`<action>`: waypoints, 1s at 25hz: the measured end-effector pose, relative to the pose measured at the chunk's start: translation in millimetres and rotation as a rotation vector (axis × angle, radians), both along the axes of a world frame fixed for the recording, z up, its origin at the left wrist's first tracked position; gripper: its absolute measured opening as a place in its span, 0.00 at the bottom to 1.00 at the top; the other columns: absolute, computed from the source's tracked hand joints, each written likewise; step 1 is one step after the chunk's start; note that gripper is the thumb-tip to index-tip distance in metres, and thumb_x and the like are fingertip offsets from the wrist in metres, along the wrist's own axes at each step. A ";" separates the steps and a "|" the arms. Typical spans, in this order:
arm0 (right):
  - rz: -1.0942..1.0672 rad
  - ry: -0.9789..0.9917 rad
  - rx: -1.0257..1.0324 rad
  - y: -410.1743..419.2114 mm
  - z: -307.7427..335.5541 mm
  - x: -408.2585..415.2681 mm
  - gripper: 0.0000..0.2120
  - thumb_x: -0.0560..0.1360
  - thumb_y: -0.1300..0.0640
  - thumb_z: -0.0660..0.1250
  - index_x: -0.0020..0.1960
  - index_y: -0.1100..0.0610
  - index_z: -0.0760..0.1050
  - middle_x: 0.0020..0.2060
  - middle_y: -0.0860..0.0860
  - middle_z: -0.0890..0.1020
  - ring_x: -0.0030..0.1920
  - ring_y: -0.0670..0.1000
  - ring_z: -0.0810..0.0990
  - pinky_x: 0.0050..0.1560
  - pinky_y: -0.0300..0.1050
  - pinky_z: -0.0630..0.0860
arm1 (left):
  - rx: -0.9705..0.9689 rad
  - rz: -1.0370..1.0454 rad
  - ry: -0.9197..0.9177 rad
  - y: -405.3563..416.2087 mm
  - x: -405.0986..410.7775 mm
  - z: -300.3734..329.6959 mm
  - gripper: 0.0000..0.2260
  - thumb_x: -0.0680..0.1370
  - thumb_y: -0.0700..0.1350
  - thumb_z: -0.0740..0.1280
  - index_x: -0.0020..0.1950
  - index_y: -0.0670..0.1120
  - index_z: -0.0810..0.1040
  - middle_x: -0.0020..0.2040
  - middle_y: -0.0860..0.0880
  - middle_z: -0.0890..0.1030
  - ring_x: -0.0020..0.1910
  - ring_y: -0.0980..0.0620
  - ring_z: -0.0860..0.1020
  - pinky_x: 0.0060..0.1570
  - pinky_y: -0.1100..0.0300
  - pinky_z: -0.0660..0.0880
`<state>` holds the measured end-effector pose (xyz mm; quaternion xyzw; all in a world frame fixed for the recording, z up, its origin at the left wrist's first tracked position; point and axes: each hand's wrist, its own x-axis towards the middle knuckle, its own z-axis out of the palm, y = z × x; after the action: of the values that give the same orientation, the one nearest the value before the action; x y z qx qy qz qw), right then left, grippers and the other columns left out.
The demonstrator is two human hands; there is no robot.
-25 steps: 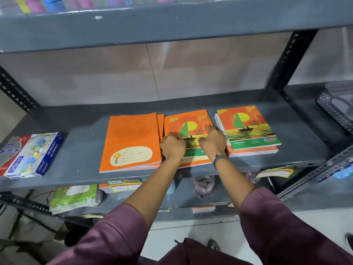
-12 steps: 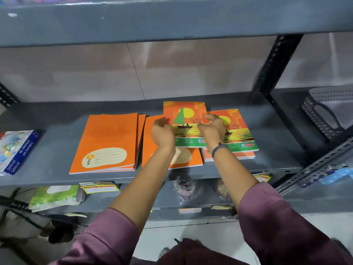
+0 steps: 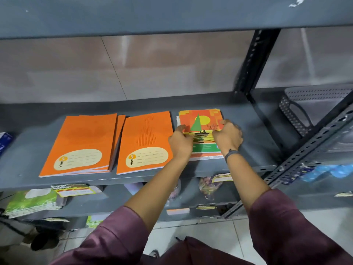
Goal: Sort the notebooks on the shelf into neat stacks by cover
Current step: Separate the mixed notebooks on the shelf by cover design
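Note:
On the grey shelf (image 3: 246, 119) lie three groups of notebooks. A stack of plain orange notebooks (image 3: 80, 144) sits at the left, slightly fanned. One plain orange notebook (image 3: 145, 140) lies in the middle. At the right is a stack of sailboat-cover notebooks (image 3: 202, 121). My left hand (image 3: 180, 143) grips the left edge of its top notebook, and my right hand (image 3: 227, 135) grips its right edge. The top notebook rests on the stack.
A black upright post (image 3: 252, 60) stands behind the right stack. A grey perforated basket (image 3: 309, 104) sits on the neighbouring shelf at right. A blue box (image 3: 4, 140) lies at the far left. Green notebooks (image 3: 32, 201) and packets fill the lower shelf.
Both hands lifted the sailboat notebook off the middle orange notebook and carried it right onto the sailboat stack. The orange notebook beneath is now uncovered.

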<state>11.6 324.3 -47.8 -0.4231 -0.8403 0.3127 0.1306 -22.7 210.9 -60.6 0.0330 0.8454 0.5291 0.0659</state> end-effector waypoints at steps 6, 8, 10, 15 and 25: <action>0.399 0.155 -0.075 -75.3 15.6 -16.3 0.19 0.75 0.57 0.66 0.66 0.56 0.73 0.59 0.58 0.79 0.59 0.60 0.78 0.57 0.46 0.74 | -0.504 0.181 0.183 -85.0 -17.2 -4.2 0.13 0.77 0.42 0.59 0.58 0.40 0.75 0.59 0.36 0.77 0.58 0.36 0.71 0.54 0.47 0.70; 0.558 0.097 -0.214 -101.8 9.5 -22.4 0.20 0.75 0.57 0.66 0.66 0.57 0.72 0.60 0.59 0.79 0.59 0.60 0.79 0.57 0.46 0.74 | -0.590 0.226 0.094 -111.4 -21.0 -5.5 0.14 0.76 0.42 0.58 0.59 0.41 0.74 0.62 0.36 0.74 0.62 0.35 0.68 0.56 0.45 0.69; 0.641 -0.006 -0.208 -119.3 -1.9 -28.2 0.22 0.74 0.55 0.66 0.68 0.57 0.70 0.63 0.59 0.77 0.61 0.60 0.77 0.60 0.48 0.74 | -0.610 0.234 0.018 -125.0 -22.8 -8.1 0.15 0.75 0.42 0.58 0.61 0.40 0.72 0.64 0.36 0.72 0.63 0.34 0.67 0.58 0.43 0.68; 0.586 -0.107 -0.167 -128.5 -18.2 -38.4 0.27 0.73 0.53 0.67 0.70 0.56 0.67 0.67 0.60 0.70 0.68 0.62 0.68 0.66 0.52 0.70 | -0.518 0.224 -0.058 -133.8 -31.1 -15.6 0.13 0.74 0.41 0.59 0.57 0.38 0.73 0.60 0.34 0.76 0.60 0.32 0.71 0.59 0.43 0.71; 0.210 0.069 -0.264 -144.1 -8.9 -49.4 0.21 0.71 0.57 0.69 0.64 0.51 0.74 0.63 0.56 0.76 0.62 0.62 0.76 0.59 0.54 0.76 | 0.024 0.349 -0.072 -157.1 -67.9 22.4 0.15 0.71 0.31 0.62 0.57 0.39 0.76 0.57 0.39 0.81 0.56 0.40 0.78 0.57 0.52 0.74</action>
<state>-37.8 180.1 -56.7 -0.3355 -0.8266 0.4465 0.0691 -90.6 53.9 -38.2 -0.1325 0.8291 0.5432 0.0028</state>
